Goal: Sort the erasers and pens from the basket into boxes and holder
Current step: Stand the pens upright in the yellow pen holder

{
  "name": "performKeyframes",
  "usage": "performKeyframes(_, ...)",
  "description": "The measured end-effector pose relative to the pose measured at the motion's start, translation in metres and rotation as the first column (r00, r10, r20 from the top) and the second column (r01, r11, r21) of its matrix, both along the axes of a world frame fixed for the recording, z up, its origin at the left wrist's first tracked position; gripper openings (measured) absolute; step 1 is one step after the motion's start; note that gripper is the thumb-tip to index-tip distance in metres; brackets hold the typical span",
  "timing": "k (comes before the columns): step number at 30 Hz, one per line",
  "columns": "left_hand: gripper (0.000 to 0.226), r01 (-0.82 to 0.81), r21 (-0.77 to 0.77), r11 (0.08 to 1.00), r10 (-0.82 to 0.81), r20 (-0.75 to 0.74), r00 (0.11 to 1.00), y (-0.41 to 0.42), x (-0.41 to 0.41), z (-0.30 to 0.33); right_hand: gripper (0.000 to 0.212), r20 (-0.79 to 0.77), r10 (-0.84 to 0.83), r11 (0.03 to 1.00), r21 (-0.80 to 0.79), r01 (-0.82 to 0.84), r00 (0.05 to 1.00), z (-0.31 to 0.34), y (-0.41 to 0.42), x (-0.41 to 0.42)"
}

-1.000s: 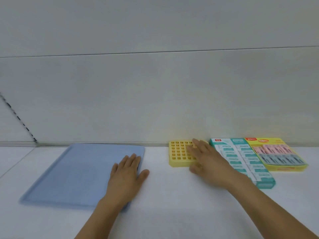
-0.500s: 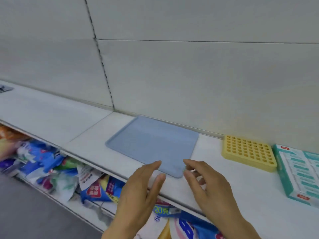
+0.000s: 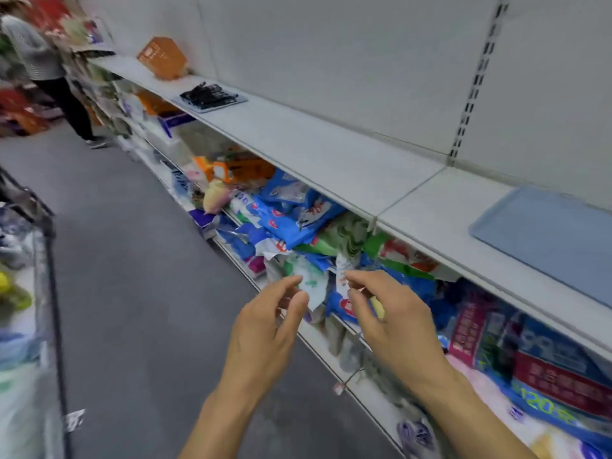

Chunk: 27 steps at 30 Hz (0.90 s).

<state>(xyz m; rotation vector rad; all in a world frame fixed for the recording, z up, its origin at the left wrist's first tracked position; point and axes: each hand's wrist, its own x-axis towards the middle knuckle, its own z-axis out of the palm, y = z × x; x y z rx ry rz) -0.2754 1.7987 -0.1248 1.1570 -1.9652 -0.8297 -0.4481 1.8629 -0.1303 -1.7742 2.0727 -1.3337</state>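
Two hands: your left hand (image 3: 265, 329) and right hand (image 3: 394, 323) hang in the air in front of the shelving, well apart from every task item.
Left fingers: loosely bent and spread, clamped on nothing.
Right fingers: loosely curled and apart; a pale yellow patch shows beside them, but I cannot tell whether it is held or belongs to the packets behind.
Basket: an orange basket (image 3: 162, 58) stands tilted against the back wall at the far left end of the upper shelf (image 3: 324, 150); whether it is the task basket, and what it holds, cannot be read from here.
Dark tray: a flat tray of black items (image 3: 210, 96) lies on the same shelf, near the basket; too blurred to name them.
Blue tray (image 3: 546, 233): lies flat on the shelf at your right.
Boxes and holder: not in view.
Lower shelf: heaped with soft packets (image 3: 291, 213).
Handling, judged: the basket looks like light, stiff plastic mesh; take it by opposite rims with both hands and keep it level, since loose erasers and pens would slide or roll out.
Stage, judged: sorting not yet begun.
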Motion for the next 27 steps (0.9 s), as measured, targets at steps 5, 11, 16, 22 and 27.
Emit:
performKeyframes(5,0.028,-0.060,-0.043,0.997,0.064,0.114,0.991,-0.090,0.095,0.016,0.025,0.025,0.118,0.990,0.076,-0.119,0.993,0.006,-0.107,0.088)
performKeyframes(11,0.019,-0.180,0.004,0.984,0.179,0.091,0.980,-0.183,0.176,0.025,0.021,0.125,0.238,0.954,0.158,-0.256,0.963,0.013,-0.219,0.160)
performKeyframes(16,0.012,-0.263,0.039,0.964,0.261,0.041,0.964,-0.266,0.212,0.023,0.020,0.150,0.296,0.932,0.171,-0.320,0.943,0.017,-0.313,0.193)
performKeyframes(22,0.013,-0.286,0.050,0.957,0.287,-0.016,0.958,-0.389,0.229,0.026,0.021,0.159,0.323,0.930,0.129,-0.344,0.933,0.016,-0.437,0.208)
performKeyframes(27,0.014,-0.293,0.093,0.952,0.297,-0.038,0.954,-0.502,0.241,0.041,0.017,0.191,0.374,0.912,0.102,-0.398,0.907,0.031,-0.564,0.213)
